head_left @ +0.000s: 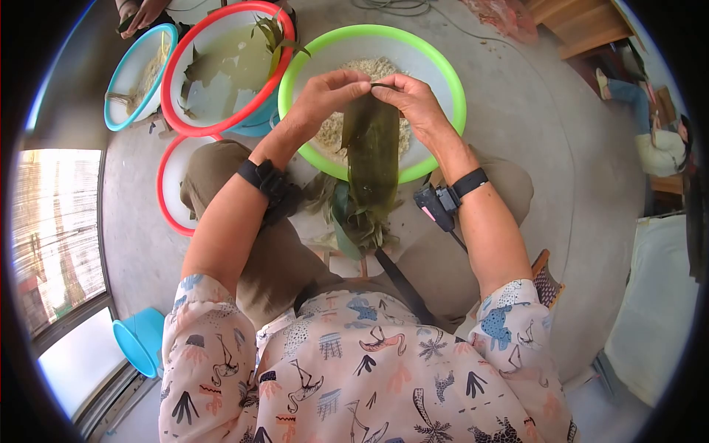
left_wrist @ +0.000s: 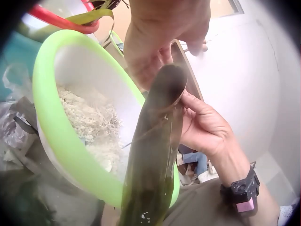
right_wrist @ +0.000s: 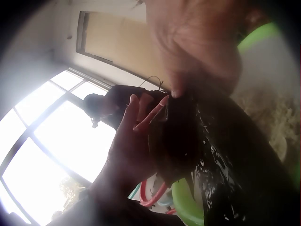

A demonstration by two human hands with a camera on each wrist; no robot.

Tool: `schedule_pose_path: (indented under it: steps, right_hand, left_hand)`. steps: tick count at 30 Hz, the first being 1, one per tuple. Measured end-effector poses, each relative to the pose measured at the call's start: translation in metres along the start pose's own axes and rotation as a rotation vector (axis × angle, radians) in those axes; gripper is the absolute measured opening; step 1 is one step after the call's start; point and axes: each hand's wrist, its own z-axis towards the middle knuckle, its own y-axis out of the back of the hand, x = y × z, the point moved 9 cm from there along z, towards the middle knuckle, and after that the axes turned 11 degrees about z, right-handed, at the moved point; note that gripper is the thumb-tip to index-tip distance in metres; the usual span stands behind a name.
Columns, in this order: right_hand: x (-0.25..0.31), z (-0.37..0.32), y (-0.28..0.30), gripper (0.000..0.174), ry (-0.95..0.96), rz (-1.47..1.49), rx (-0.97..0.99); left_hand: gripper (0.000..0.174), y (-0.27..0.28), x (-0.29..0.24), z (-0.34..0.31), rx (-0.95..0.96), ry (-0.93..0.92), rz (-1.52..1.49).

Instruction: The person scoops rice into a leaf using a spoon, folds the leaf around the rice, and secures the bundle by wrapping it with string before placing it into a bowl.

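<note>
Both hands hold a long, wet, dark green leaf (head_left: 371, 159) by its upper end, over a green-rimmed basin (head_left: 452, 111). The left hand (head_left: 323, 102) pinches the leaf's top left side; the right hand (head_left: 415, 105) pinches the top right side with thumb and fingers. In the left wrist view the leaf (left_wrist: 155, 150) curves over at the top into a rounded fold. From there its length hangs down toward the person's knees. Pale, moist grain (head_left: 377, 68) lies in the basin, partly hidden behind the leaf and hands.
More leaves (head_left: 358, 225) lie between the knees. To the left stand a red-rimmed basin (head_left: 168, 103) with water and leaves, a blue-rimmed basin (head_left: 111, 111) and another red-rimmed basin (head_left: 164, 184). A blue bucket (head_left: 140, 340) stands lower left. Another person's hands (head_left: 144, 16) show at the top left.
</note>
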Motion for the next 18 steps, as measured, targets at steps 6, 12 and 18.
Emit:
schedule_pose_path:
  steps: [6, 12, 18]
  right_hand:
    - [0.003, 0.0, -0.003, 0.025, 0.063, -0.012, 0.009]
    - [0.003, 0.001, -0.004, 0.026, 0.056, -0.036, 0.025]
    - [0.0, 0.002, -0.003, 0.023, 0.053, -0.082, 0.021]
  left_hand:
    - [0.029, 0.001, 0.008, 0.006, 0.012, -0.037, 0.022]
    - [0.022, 0.003, 0.015, 0.008, -0.019, 0.009, 0.018]
    - [0.019, 0.004, 0.024, 0.013, -0.059, -0.018, 0.022]
